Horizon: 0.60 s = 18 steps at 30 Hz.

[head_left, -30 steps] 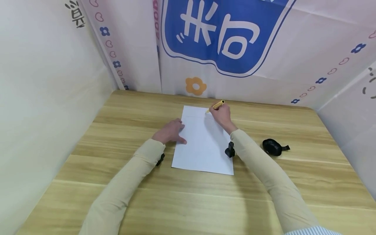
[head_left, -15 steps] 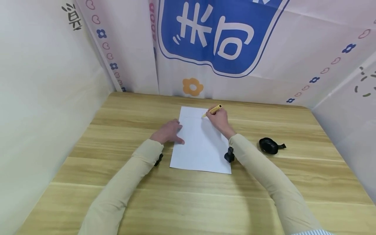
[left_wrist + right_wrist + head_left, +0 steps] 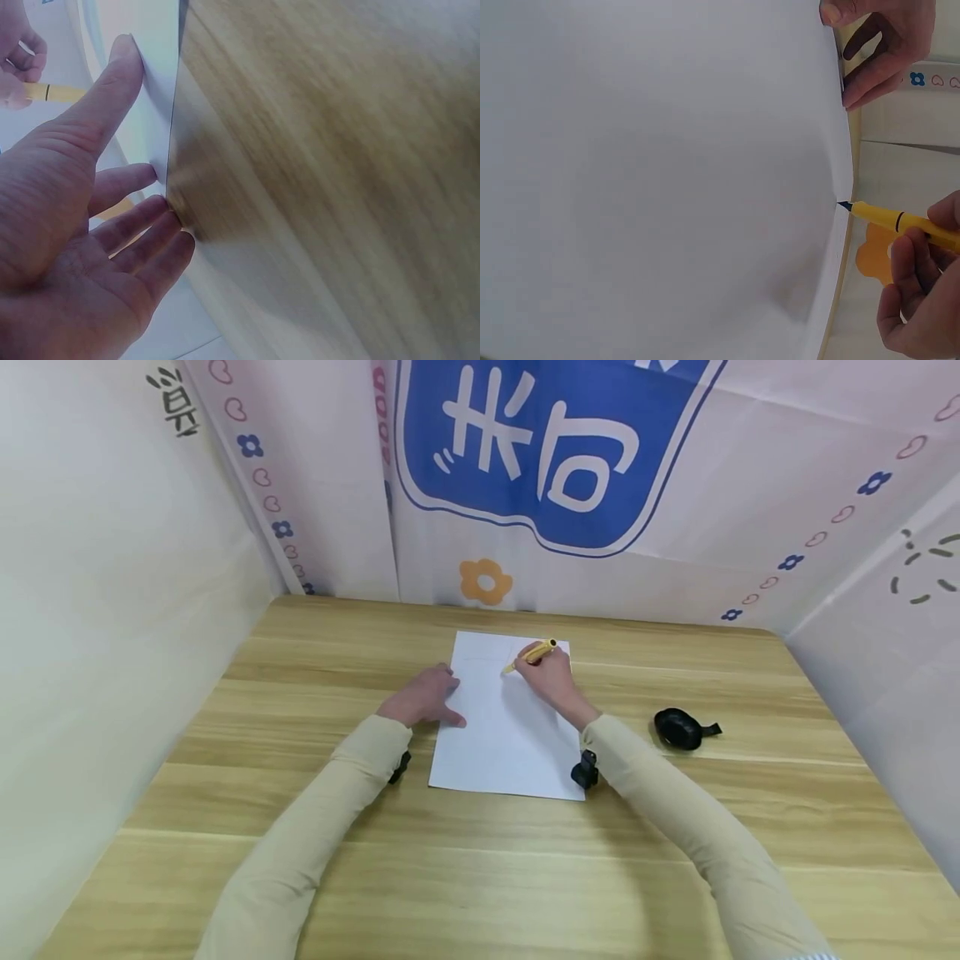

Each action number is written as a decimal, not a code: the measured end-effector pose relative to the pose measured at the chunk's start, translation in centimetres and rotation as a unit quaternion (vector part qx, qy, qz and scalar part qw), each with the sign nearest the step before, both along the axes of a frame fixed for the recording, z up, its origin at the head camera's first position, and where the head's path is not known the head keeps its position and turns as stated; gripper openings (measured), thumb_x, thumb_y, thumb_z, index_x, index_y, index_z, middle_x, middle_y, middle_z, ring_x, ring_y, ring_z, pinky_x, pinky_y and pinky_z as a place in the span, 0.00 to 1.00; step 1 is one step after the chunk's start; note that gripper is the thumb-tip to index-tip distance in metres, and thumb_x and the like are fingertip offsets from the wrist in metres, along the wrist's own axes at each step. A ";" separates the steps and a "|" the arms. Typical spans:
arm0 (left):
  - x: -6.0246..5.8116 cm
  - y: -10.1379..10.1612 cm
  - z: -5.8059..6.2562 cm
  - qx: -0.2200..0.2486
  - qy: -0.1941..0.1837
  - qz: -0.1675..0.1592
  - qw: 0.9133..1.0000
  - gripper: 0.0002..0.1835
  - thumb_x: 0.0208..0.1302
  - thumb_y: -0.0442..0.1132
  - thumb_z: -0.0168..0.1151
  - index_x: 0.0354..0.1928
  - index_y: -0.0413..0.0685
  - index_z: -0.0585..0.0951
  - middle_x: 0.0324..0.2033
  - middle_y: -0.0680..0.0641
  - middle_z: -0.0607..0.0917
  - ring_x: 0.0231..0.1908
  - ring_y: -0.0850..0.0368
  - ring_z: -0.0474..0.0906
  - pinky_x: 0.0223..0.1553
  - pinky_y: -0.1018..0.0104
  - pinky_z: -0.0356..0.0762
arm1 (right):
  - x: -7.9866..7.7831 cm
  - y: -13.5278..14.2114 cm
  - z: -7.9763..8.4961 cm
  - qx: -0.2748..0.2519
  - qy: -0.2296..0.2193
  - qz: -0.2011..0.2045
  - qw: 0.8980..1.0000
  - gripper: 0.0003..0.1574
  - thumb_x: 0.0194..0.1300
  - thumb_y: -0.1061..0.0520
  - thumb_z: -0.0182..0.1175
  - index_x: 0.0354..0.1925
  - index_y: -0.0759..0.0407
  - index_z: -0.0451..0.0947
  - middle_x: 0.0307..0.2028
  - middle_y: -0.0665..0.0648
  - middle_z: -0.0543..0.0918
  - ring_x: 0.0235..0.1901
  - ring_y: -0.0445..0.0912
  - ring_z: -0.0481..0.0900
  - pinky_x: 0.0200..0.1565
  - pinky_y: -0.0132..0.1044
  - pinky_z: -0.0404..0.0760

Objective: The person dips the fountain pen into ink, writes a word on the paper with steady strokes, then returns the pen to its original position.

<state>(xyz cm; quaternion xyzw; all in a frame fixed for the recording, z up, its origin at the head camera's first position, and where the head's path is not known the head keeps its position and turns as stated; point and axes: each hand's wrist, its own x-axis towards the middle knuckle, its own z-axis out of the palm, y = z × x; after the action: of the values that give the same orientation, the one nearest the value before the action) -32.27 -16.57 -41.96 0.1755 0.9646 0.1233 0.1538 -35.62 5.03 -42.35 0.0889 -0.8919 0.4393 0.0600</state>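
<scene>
A white sheet of paper (image 3: pixel 502 743) lies on the wooden table, with faint thin lines near its far end. My right hand (image 3: pixel 551 681) pinches a yellow pen (image 3: pixel 538 652) over the upper part of the sheet. In the right wrist view the dark pointed tip of the pen (image 3: pixel 885 216) meets the paper (image 3: pixel 667 187). At the sheet's left edge rests my left hand (image 3: pixel 423 695), thumb on the paper and the other fingers spread along the edge. The left wrist view shows these fingers (image 3: pixel 112 191) extended, holding nothing.
To the right of the sheet lies a small black oval object (image 3: pixel 678 729) with a short tab. Behind the wooden table (image 3: pixel 450 877) hangs a printed banner (image 3: pixel 517 460), and pale walls stand on both sides. A small black device (image 3: pixel 585 770) sits at my right wrist.
My right hand has drawn the pen toward me and slightly left on the sheet. My left hand keeps its place at the edge. The whole head view has shifted a little.
</scene>
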 end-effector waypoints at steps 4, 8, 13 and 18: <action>-0.1 0.0 -0.2 0.005 -0.006 0.005 1.000 0.43 0.52 0.51 0.71 0.66 0.36 0.66 0.68 0.35 0.62 0.67 0.40 0.61 0.70 0.52 0.60 | 0.7 -0.2 -0.1 0.002 0.004 0.009 1.000 0.09 0.57 0.60 0.56 0.34 0.64 0.81 0.29 0.61 0.83 0.25 0.42 0.71 0.27 0.27 0.67; -0.2 0.0 -0.4 0.006 -0.009 0.006 1.000 0.44 0.51 0.51 0.71 0.66 0.36 0.66 0.68 0.35 0.61 0.67 0.40 0.61 0.70 0.51 0.59 | 1.2 -0.4 -0.3 0.008 -0.003 0.020 1.000 0.09 0.58 0.59 0.56 0.34 0.63 0.80 0.31 0.60 0.83 0.25 0.42 0.72 0.27 0.26 0.68; -0.4 0.0 -0.4 0.000 -0.011 0.007 1.000 0.44 0.51 0.52 0.71 0.66 0.37 0.66 0.68 0.35 0.62 0.67 0.40 0.61 0.70 0.51 0.59 | 2.0 -0.6 -0.2 0.010 -0.012 0.037 0.999 0.09 0.60 0.59 0.55 0.34 0.63 0.80 0.33 0.60 0.84 0.27 0.43 0.73 0.28 0.26 0.70; -0.5 0.0 -0.3 -0.010 -0.009 0.002 1.000 0.44 0.51 0.52 0.71 0.66 0.37 0.66 0.69 0.35 0.61 0.68 0.40 0.60 0.70 0.51 0.59 | 2.8 -0.8 0.0 0.011 -0.023 0.054 0.998 0.09 0.60 0.58 0.56 0.35 0.62 0.80 0.34 0.59 0.84 0.29 0.44 0.75 0.29 0.27 0.71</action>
<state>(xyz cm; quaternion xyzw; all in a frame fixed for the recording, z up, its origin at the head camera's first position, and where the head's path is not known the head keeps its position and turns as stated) -32.80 -16.53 -42.22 0.1706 0.9647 0.1157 0.1640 -32.79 4.25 -42.40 0.1275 -0.8918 0.4339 0.0142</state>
